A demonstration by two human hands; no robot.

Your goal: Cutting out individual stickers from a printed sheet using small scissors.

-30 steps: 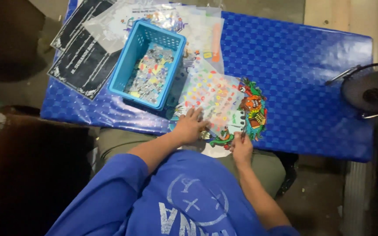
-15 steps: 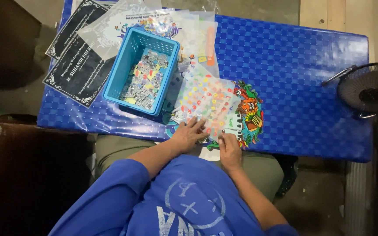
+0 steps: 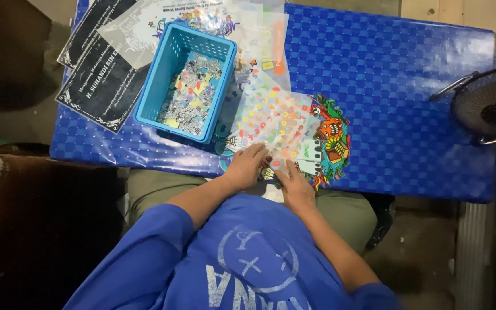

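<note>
Seated person in a blue shirt, viewed from above, working at a table covered in blue woven-pattern plastic (image 3: 397,86).

Left hand (image 3: 247,167) lies at the near edge of the table, fingers spread flat on the near-left corner of a clear sticker sheet (image 3: 274,117) dotted with small coloured shapes. Open, pressing down, not gripping.

Right hand (image 3: 295,186) is just beside it at the same edge, fingertips on the near edge of the sheet. Whether it pinches a sticker or only touches cannot be told; the fingers are curled and partly hidden.

The sheet lies near the middle of the near edge, partly over a bright cartoon print (image 3: 331,135) to its right. More clear plastic sheets (image 3: 259,34) fan out toward the far edge.

A light-blue plastic basket (image 3: 188,80) sits just left of the sheet, holding a loose heap of small printed pieces. Black printed cards (image 3: 99,74) lie at the far-left corner, partly under the basket and a clear sleeve. A small fan (image 3: 489,106) stands off the right edge.

Judgement on handling: the sheet is thin and slippery on plastic, so the flat hand should keep it pinned while the other works with fingertips alone. Lift from a corner, slowly, low to the surface, so the film does not curl or drag the sheets beneath.
</note>
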